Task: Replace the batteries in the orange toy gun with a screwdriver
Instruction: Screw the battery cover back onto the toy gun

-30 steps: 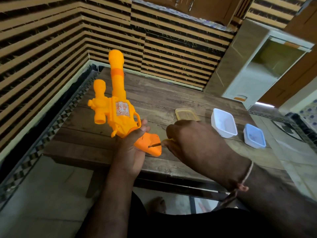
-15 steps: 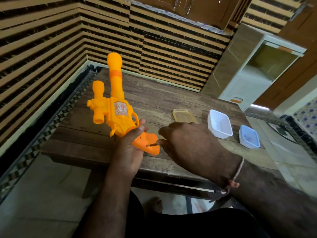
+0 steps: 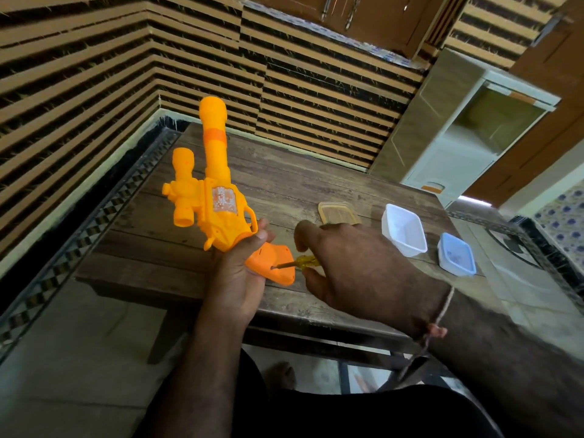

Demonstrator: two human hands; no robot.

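The orange toy gun (image 3: 218, 203) stands nearly upright above the wooden table (image 3: 284, 181), barrel pointing up and away. My left hand (image 3: 237, 279) grips it around the handle, thumb up beside the trigger guard. The butt of the handle (image 3: 271, 263) faces right. A small screwdriver with a yellow see-through handle (image 3: 303, 261) has its metal tip in a hole on the butt. My right hand (image 3: 354, 263) pinches the screwdriver handle between thumb and fingers; most of the handle is hidden by the hand.
On the table behind my right hand lies a yellowish lid (image 3: 336, 211). To its right stand a white tub (image 3: 404, 230) and a smaller blue tub (image 3: 456, 254). A striped wall runs behind and to the left; a white cabinet (image 3: 458, 143) stands at the far right.
My right hand has loosened its fingers on the screwdriver, and more of the yellow handle shows. The gun and my left hand have stayed about where they were.
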